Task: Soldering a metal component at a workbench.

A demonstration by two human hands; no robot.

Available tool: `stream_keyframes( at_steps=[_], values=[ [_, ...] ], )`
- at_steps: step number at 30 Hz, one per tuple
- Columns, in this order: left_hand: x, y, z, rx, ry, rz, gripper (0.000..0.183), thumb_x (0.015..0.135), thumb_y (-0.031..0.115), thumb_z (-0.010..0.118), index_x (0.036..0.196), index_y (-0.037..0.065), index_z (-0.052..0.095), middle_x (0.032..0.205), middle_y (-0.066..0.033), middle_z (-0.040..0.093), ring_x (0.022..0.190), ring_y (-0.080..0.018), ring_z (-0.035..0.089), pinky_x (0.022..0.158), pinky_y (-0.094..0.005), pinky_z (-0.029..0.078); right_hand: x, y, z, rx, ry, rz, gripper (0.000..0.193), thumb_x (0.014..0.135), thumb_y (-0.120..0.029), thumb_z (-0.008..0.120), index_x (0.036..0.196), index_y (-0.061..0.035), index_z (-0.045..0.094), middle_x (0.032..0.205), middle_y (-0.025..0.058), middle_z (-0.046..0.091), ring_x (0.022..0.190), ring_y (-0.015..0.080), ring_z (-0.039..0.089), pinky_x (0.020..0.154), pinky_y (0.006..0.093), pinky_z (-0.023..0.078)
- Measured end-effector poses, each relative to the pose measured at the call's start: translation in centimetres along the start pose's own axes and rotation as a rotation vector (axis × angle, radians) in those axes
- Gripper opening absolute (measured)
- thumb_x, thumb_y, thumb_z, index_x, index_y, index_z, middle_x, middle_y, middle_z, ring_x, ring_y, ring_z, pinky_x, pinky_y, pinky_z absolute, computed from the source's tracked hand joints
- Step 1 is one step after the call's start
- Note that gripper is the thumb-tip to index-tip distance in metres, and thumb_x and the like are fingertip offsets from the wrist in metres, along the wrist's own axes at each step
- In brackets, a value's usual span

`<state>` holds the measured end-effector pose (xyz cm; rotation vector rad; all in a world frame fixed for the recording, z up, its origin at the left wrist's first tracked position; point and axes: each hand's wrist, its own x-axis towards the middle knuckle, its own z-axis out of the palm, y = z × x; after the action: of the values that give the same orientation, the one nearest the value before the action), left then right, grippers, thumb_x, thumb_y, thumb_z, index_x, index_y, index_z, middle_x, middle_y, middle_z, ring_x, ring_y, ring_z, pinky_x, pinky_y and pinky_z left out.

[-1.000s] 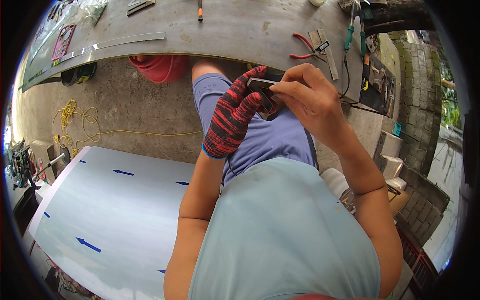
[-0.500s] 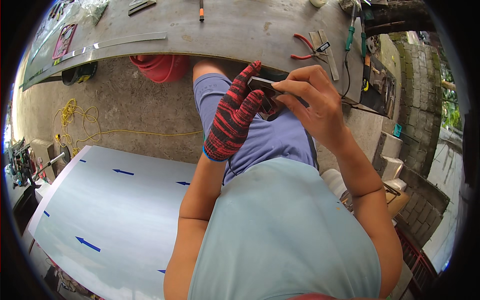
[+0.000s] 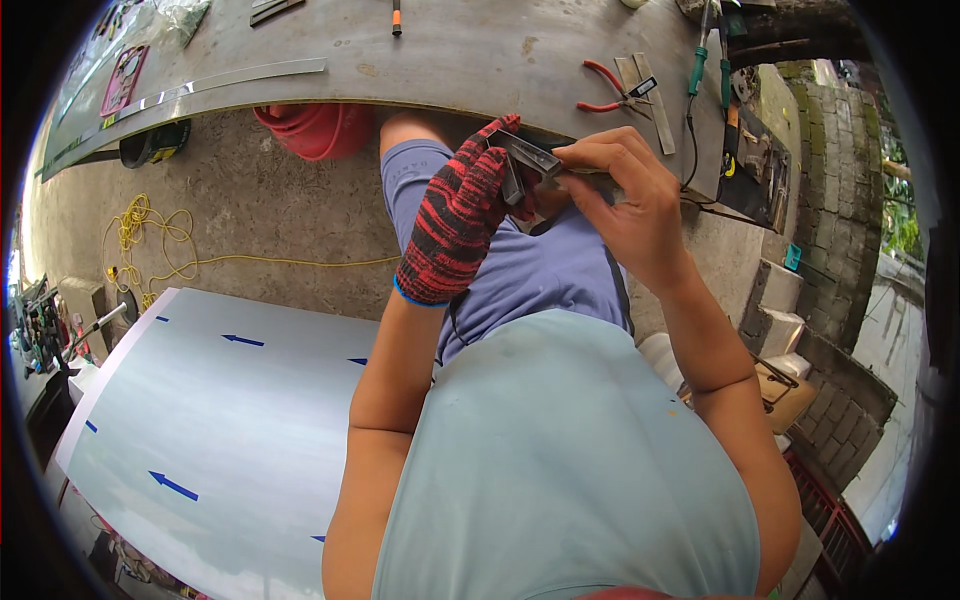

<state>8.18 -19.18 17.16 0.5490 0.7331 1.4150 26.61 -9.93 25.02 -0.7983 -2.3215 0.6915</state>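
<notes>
My left hand (image 3: 455,225), in a red and black knit glove, is closed round a bent grey metal channel (image 3: 527,153) above my lap. One arm of this channel points right and another runs down toward my shorts. Bare, my right hand (image 3: 638,195) pinches the right end of the channel between thumb and forefinger. Whether something small is also in that pinch, I cannot tell. My gloved fingers hide part of the metal.
The metal worktable (image 3: 450,60) lies just beyond my hands. On it are red-handled pliers (image 3: 603,84), flat metal strips (image 3: 648,105), a green-handled tool with a cord (image 3: 698,72) and a long thin strip (image 3: 230,85). Red buckets (image 3: 325,135) stand beneath. A yellow cord (image 3: 290,262) crosses the floor.
The metal channel has turned in my hands, so its hollow side and lower arm now show more. My left hand has shifted slightly left and tilted with it.
</notes>
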Motion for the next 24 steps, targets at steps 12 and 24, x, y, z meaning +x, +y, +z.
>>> stream_keyframes(
  at_steps=[12, 24],
  values=[
    [0.1, 1.1, 0.6, -0.004, 0.053, -0.051, 0.044, 0.113, 0.014, 0.051, 0.154, -0.001, 0.049, 0.127, -0.01, 0.069, 0.096, -0.0129, 0.065, 0.089, -0.0283, 0.055, -0.3, 0.2, -0.9, 0.069, -0.007, 0.114, 0.025, 0.087, 0.009, 0.076, 0.11, -0.0017, 0.075, 0.101, 0.0104, 0.073, 0.096, 0.0215, 0.071, 0.084, 0.0312, 0.057],
    [0.7, 0.7, -0.3, 0.478, 0.061, 0.12, 0.049, 0.11, 0.012, 0.057, 0.157, 0.003, 0.049, 0.115, -0.0064, 0.07, 0.092, -0.012, 0.065, 0.086, -0.0272, 0.054, -0.5, 0.2, -0.5, 0.051, -0.001, 0.041, 0.028, 0.081, 0.011, 0.08, 0.104, -0.0038, 0.076, 0.097, 0.0075, 0.074, 0.091, 0.024, 0.068, 0.066, 0.0327, 0.06]
  ],
)
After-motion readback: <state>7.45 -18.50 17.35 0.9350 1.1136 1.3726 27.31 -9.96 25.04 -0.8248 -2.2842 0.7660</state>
